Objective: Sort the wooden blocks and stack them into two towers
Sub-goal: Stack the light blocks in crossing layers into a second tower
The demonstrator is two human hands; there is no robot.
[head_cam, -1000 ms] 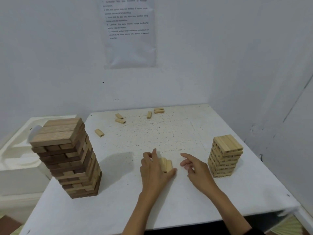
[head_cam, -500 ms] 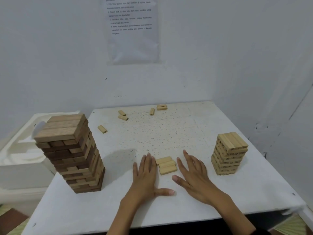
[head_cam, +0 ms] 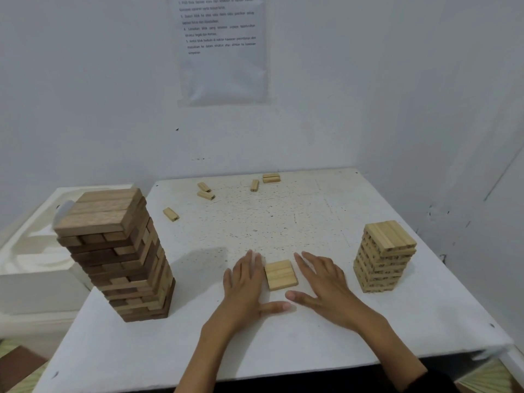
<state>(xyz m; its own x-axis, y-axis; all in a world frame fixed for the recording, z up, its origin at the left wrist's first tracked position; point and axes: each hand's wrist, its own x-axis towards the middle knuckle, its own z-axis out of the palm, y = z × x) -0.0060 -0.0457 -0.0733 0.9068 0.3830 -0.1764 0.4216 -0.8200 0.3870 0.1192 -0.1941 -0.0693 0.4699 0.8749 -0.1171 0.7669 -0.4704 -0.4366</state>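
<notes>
Squared up since half a second ago: the three blocks (head_cam: 280, 275), staggered then, lie in a neat flat row side by side on the table (head_cam: 283, 350). Your left hand (head_cam: 243, 285) lies flat, fingers straight, along the row's left side, thumb stretched out toward the other hand. Your right hand (head_cam: 326, 282) lies flat too, just beside the row's right side; whether it touches is unclear. Hands are apart and grip nothing. The dark tower (head_cam: 116, 251) stands tall at near left. The light tower (head_cam: 382, 256), shorter, stands at right. Several loose blocks (head_cam: 206, 195) are scattered near the far edge, well apart from your hands. A white tub (head_cam: 28, 251) sits left of the table, and a printed sheet (head_cam: 224, 49) hangs on the wall.
</notes>
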